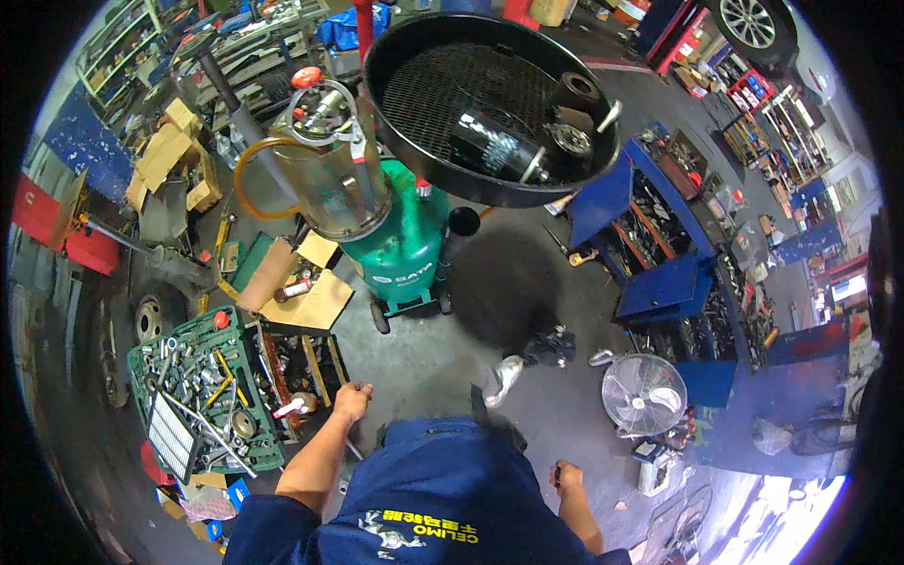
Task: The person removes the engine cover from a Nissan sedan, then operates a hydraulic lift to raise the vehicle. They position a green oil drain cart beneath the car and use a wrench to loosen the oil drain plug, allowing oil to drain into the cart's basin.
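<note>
My left hand (353, 401) hangs beside the tool cart with its fingers curled closed. A thin rod shows below it, but I cannot tell whether the hand grips it. Low on the right, my right hand (566, 475) is closed too, with something small and dark at its fingers. Nearest the left hand is a cart drawer (294, 369) with loose tools, beside a green socket case (212, 326) full of sockets, ratchets and bars. Ahead stands a green oil drainer (397, 247) with a clear cylinder (341, 193) and a round black pan (414, 155) holding a black canister.
A wire-guarded floor fan (644, 395) stands on the right, near a blue tool cabinet (664, 286) with open drawers. Opened cardboard (315, 299) lies left of the drainer. A dark round patch (506, 282) and a dark rag (550, 347) are on the floor ahead.
</note>
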A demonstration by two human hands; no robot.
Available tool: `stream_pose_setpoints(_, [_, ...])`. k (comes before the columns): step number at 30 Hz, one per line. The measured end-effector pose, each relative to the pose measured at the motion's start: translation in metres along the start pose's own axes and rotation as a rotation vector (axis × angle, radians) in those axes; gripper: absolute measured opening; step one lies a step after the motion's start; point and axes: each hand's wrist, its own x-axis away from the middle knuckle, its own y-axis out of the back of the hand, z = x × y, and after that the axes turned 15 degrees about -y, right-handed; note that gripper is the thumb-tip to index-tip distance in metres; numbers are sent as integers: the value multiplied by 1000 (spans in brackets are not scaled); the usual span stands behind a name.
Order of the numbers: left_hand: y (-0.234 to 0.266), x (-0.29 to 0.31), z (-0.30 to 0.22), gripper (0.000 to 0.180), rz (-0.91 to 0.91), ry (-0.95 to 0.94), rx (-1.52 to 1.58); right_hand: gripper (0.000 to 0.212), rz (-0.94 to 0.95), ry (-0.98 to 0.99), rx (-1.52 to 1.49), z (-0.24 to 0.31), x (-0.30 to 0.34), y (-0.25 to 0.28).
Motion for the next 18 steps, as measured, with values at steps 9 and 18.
stream_pose_setpoints(9, [44, -50, -65, 44, -36, -172, -110, 32, -4, 644, 1012, 0, 8, -12])
stream_pose_setpoints(18, [318, -170, -151, 25, -1274, -424, 270, 44, -436, 337, 1181, 66, 4, -18])
